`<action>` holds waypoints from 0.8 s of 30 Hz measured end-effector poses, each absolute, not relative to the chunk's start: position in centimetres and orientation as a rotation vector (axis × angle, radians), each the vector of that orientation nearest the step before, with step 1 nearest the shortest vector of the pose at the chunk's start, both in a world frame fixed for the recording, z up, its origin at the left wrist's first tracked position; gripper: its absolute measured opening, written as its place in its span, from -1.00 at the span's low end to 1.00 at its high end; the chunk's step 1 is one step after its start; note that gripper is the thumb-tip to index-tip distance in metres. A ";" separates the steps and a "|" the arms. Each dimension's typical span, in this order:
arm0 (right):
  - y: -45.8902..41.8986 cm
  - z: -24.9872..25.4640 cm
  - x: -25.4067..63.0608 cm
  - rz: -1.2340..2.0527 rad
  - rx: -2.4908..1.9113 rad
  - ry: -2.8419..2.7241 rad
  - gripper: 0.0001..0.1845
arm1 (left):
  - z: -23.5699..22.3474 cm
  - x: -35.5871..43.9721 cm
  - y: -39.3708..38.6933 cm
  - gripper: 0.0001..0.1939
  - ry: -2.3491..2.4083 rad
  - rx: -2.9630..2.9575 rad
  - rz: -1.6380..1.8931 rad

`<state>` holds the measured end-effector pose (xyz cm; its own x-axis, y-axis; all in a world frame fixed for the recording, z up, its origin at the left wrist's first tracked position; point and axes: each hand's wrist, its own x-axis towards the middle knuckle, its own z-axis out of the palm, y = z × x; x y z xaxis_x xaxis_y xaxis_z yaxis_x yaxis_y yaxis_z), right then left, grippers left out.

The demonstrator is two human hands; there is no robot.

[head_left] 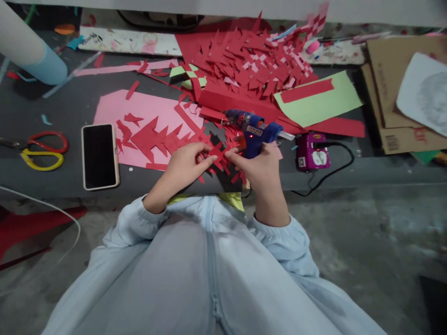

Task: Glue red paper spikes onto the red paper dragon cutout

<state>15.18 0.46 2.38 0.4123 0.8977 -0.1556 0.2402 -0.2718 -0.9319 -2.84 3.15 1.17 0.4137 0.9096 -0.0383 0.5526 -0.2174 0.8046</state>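
Note:
My left hand (188,164) is closed, thumb and fingers pinching a small pointed red paper piece (219,157). My right hand (260,168) is wrapped around the handle of a blue hot glue gun (254,132). The gun's nozzle points left, a white glue stick pokes out of its back, and a small red light glows on it. My right thumb reaches to the edge of the same paper piece. Under both hands lie more red paper scraps, partly hidden by the fingers. Spiky red cut-outs (153,139) rest on a pink sheet (115,104) left of my hands.
Farther back is a big heap of red cut paper (237,60), beside a light green sheet (335,100). At left lie a phone (100,157) and scissors (45,160); a bottle (38,51) stands behind. A purple box (312,152) with a black cord and cardboard (387,93) are at right.

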 end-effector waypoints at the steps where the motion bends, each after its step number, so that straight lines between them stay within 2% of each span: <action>1: 0.4 2.5 15.3 0.906 -1.743 -0.987 -0.70 | 1.1 -2.7 3.2 -0.82 1.233 1.860 0.586; 9: -0.7 2.4 17.3 0.808 -1.674 -0.986 -0.71 | 1.1 -1.6 3.1 -0.79 1.276 1.946 0.332; 12: -1.0 2.6 17.8 0.802 -1.681 -0.962 -0.72 | 1.0 -0.5 3.1 -0.85 1.316 2.069 0.300; 16: -1.3 3.1 17.9 0.816 -1.657 -0.935 -0.66 | 1.7 0.7 2.8 -0.71 1.307 2.083 0.591; 18: -1.5 3.3 18.0 0.816 -1.641 -0.924 -0.67 | 2.4 1.4 2.5 -0.74 1.177 1.932 0.736; 20: -1.7 3.5 18.0 0.845 -1.619 -0.912 -0.66 | 2.9 2.2 2.0 -0.76 1.071 1.746 0.802; 24: -2.4 3.9 18.2 0.938 -1.599 -0.912 -0.61 | 3.3 3.5 1.5 -0.64 0.966 1.416 0.813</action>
